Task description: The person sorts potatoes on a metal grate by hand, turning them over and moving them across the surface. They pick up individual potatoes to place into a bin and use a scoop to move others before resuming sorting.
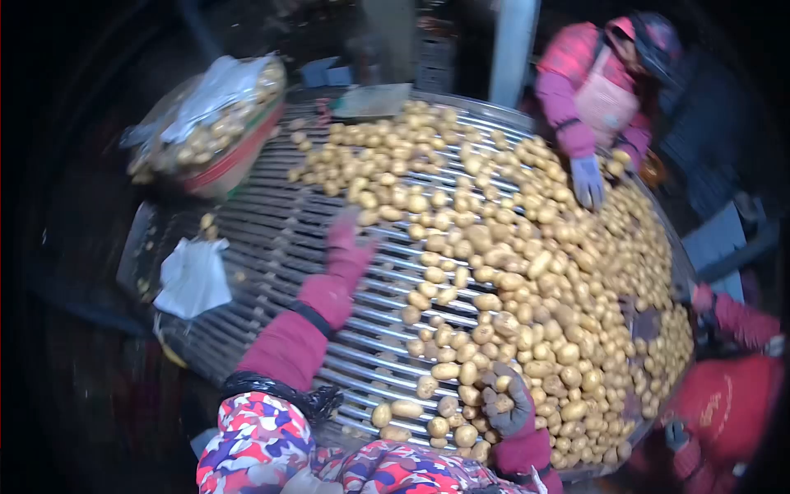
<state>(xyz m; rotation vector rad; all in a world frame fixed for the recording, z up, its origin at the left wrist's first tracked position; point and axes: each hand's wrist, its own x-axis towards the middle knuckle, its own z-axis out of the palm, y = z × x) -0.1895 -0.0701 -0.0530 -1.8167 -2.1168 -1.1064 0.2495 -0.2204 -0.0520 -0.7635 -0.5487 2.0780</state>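
Note:
My left hand (350,235), at the end of a magenta sleeve, reaches out over the bare metal bars of the roller table (288,239). It is smeared by motion, so its fingers cannot be made out. The edge of the potato heap (527,272) lies just beyond and to its right. Close to my body, my right hand (512,412) in a grey glove curls around a small potato (503,384), at the near side of the heap. Loose potatoes (406,408) rest on the bars to the left of that hand.
A full sack of potatoes (206,136) stands at the far left edge. A white cloth or bag (192,278) lies on the bars. One co-worker's gloved hand (587,181) touches the heap at the far right; another person in red (724,403) is at the right edge.

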